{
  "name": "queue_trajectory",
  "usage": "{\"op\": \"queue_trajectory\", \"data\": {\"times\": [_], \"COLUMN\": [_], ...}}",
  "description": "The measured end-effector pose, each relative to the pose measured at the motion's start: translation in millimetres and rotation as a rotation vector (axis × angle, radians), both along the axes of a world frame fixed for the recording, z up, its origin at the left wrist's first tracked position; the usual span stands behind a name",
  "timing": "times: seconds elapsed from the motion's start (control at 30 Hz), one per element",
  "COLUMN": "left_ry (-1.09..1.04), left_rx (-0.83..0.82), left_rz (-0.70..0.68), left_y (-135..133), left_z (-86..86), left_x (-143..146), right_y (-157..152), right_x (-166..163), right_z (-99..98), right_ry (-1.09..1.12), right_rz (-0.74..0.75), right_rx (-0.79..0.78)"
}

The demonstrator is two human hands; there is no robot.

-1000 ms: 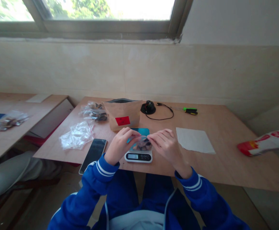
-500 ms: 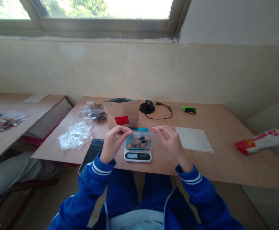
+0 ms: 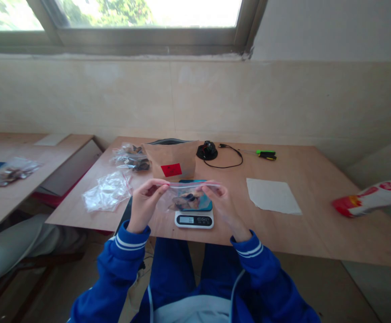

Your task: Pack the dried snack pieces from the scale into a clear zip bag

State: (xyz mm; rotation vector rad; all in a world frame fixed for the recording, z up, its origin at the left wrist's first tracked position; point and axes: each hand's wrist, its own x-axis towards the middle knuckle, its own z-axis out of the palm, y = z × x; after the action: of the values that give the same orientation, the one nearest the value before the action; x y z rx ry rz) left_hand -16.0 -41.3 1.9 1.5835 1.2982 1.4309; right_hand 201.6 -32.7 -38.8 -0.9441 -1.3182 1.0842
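A clear zip bag (image 3: 186, 197) with brown and dark dried pieces inside is stretched between my two hands. My left hand (image 3: 145, 202) pinches the left end of its reddish zip strip. At the other end, my right hand (image 3: 221, 204) grips the strip between thumb and fingers. Just below and behind the bag lies a white kitchen scale (image 3: 194, 220) with a blue top, its small display lit and seeming to read zero. Behind it stands a brown paper bag (image 3: 171, 154) with a red label.
Left on the table are empty clear bags (image 3: 106, 192), filled bags (image 3: 131, 157) and a partly hidden dark phone (image 3: 125, 213). A black device (image 3: 207, 150) with a cable, screwdrivers (image 3: 266, 155), white paper (image 3: 272, 196) and a red-white package (image 3: 367, 198) lie further right. A person's leg (image 3: 23, 244) shows at left.
Both hands have moved left with the zip bag, which no longer sits centred over the scale. The scale's display is easier to read now.
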Motion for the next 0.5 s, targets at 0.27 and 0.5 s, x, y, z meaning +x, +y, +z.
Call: {"op": "queue_trajectory", "data": {"times": [0.27, 0.5], "left_ry": [0.169, 0.609], "left_rx": [0.022, 0.2], "left_rz": [-0.042, -0.081], "left_y": [-3, -12], "left_z": [-1.6, 23.8], "left_x": [-1, 34], "right_y": [-13, -16], "right_x": [-3, -3], "right_z": [14.0, 14.3], "right_ry": [-0.016, -0.129], "right_rz": [-0.144, -0.175], "right_rx": [0.004, 0.081]}}
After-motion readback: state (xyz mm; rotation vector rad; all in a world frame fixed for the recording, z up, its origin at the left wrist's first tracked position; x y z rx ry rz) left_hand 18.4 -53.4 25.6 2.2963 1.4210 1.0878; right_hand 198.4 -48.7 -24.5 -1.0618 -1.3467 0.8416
